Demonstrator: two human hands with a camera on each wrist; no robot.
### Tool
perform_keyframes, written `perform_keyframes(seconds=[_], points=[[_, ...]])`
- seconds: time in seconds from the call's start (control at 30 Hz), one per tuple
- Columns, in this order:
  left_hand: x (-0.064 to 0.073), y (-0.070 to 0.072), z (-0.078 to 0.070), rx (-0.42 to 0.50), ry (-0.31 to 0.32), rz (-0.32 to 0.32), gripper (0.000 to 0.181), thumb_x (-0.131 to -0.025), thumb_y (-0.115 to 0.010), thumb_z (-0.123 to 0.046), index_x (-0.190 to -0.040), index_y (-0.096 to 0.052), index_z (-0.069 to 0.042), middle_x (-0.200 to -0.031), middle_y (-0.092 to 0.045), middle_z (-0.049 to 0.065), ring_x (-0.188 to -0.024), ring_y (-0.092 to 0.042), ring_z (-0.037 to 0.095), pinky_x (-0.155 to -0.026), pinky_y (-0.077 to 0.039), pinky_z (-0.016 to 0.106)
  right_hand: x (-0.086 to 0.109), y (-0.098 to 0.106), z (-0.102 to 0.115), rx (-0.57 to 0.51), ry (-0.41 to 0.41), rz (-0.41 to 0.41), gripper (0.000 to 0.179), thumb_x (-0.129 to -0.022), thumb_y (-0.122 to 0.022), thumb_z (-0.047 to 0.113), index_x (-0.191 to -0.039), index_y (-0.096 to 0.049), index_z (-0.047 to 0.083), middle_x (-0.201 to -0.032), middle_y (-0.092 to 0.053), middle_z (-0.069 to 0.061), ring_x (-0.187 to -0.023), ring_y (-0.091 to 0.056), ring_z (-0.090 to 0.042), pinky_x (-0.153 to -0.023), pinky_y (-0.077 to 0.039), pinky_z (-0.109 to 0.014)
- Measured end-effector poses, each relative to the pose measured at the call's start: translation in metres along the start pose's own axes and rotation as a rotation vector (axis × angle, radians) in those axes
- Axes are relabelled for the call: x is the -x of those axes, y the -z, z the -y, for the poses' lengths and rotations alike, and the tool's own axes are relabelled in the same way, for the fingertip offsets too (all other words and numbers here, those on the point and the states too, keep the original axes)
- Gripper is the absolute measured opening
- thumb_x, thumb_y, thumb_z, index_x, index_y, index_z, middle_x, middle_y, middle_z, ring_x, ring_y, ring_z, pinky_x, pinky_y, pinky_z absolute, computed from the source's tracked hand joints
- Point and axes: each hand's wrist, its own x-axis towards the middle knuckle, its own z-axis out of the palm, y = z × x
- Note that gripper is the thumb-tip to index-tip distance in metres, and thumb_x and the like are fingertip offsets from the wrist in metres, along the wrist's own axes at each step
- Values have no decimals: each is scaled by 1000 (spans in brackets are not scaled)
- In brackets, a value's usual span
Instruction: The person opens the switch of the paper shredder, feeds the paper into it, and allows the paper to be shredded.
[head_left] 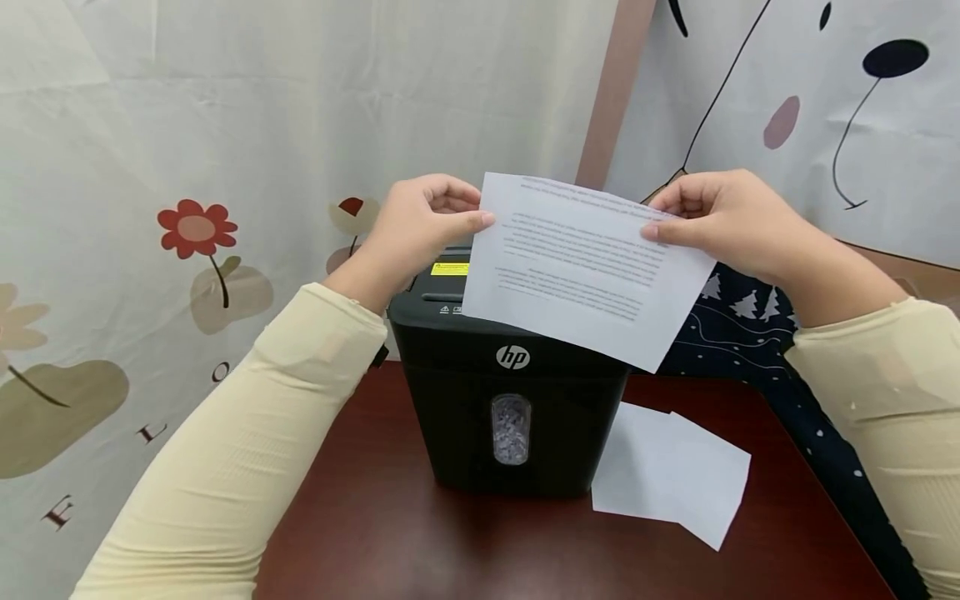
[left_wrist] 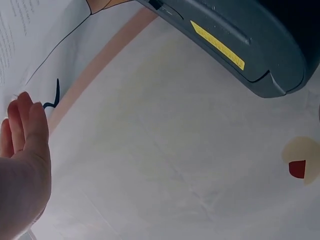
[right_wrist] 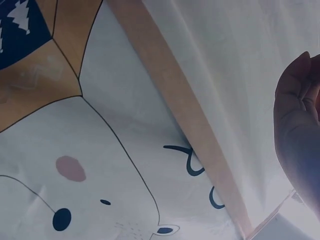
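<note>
Okay, you've got one printed sheet (head_left: 592, 271) up between both hands, clear of the table (head_left: 360, 525). Your left hand (head_left: 423, 225) pinches its left edge near the upper corner, thumb on the printed face; your right hand (head_left: 723, 221) pinches it near the upper right corner, thumb also on the print. So the sheet spans the gap between your hands, most of it hanging below your thumbs, tilted so its lower right corner drops lowest. Print is too small to read. In the head view, it overlaps the right part of the lid and the upper front of the black shredder (head_left: 450, 400); can't tell whether paper touches lid. Shredder stands upright on the table, below and between your hands, with the hp logo (head_left: 513, 357) and the window (head_left: 512, 429) full of shreds facing you. Yellow label (head_left: 448, 269) on the lid shows just left of the sheet. More paper (head_left: 667, 475) lies flat on the table by the shredder's right side, below your right hand and well apart from it. Left wrist view catches a strip of print above your fingers; right wrist view shows your curled fingers at its edge, against the patterned curtain (right_wrist: 240, 75).
</note>
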Motion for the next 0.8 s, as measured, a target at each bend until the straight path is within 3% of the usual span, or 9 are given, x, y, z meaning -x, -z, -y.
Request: perform_keyframes(seconds=[0.23,0.53,0.8], points=[[-4,2,-1,110,22,0,19,-87,-71,-9,-103,-65,0,-91,-69,7,-86,-67,17,-88,-50,31,-6,-1,8,-24,-5,13,19,-87,-73,19,-98,-70,4,-79,-68,1,-66,-66,-16,-57,-54,-26],[-6,1,-6,129,26,-4,14,-89,-69,-6,-100,-67,2,-93,-71,8,-86,-69,20,-89,-52,30,-9,0,12,-234,-41,30,16,-86,-74,13,-98,-70,5,-88,-70,-4,-75,-69,-19,-63,-58,-29],[-5,2,-4,158,54,-60,14,-89,-69,-6,-100,-68,2,-91,-72,5,-86,-68,20,-89,-51,30,-11,2,3,-446,-50,14,13,-84,-74,5,-96,-70,4,-89,-71,-4,-80,-68,-18,-67,-57,-26]])
